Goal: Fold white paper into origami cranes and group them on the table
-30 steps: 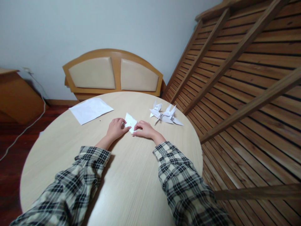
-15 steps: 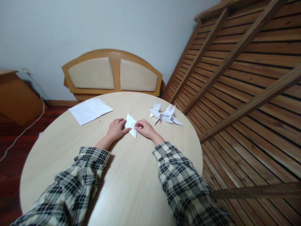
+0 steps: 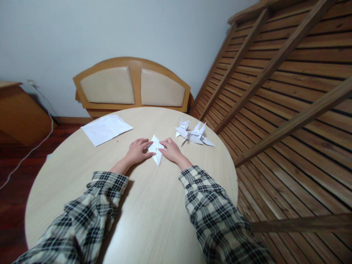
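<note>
Currently left hand (image 3: 136,151) and right hand (image 3: 172,151) sit apart, thumbs and fingertips at opposite edges of the folded paper (image 3: 156,146) between them; pinch or press, can't tell. Uneven pull could skew creases or tear it. Paper cranes (image 3: 195,137) beyond right hand, white sheet (image 3: 107,129) beyond left.

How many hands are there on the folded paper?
2. The left hand is at the left side of the small folded paper, and the right hand is at its right side. No other hands show.
</note>
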The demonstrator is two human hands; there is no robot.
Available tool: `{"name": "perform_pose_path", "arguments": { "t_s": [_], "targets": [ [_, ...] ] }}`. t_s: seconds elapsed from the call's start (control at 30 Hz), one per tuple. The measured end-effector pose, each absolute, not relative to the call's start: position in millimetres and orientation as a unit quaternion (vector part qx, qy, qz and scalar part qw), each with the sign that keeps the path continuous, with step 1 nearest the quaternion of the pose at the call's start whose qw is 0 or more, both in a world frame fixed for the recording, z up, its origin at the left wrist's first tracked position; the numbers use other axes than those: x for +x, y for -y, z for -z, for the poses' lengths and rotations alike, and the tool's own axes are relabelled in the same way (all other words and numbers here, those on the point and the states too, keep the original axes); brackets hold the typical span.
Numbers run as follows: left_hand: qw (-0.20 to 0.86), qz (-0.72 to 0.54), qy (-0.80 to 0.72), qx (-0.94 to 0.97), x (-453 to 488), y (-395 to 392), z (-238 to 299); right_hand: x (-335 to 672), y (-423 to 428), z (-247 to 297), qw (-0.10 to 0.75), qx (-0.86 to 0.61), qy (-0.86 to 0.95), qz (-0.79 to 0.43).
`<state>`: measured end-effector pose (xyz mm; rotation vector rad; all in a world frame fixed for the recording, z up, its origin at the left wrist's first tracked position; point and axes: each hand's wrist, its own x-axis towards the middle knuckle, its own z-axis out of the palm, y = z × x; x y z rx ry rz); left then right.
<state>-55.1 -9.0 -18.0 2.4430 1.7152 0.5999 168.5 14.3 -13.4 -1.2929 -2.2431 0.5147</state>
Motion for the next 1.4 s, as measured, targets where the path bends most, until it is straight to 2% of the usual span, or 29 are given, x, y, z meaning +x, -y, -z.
{"name": "perform_pose_path", "arguments": {
  "t_s": [0.5, 1.4],
  "targets": [
    [0.056, -0.236, -0.530, 0.813, -55, 9, 21, 170, -17, 13, 0.313, -0.443, 0.790, -0.285],
    [0.063, -0.298, -0.446, 0.842, -52, 14, 10, 171, -12, 15, 0.316, -0.419, 0.818, -0.234]
  ]
}}
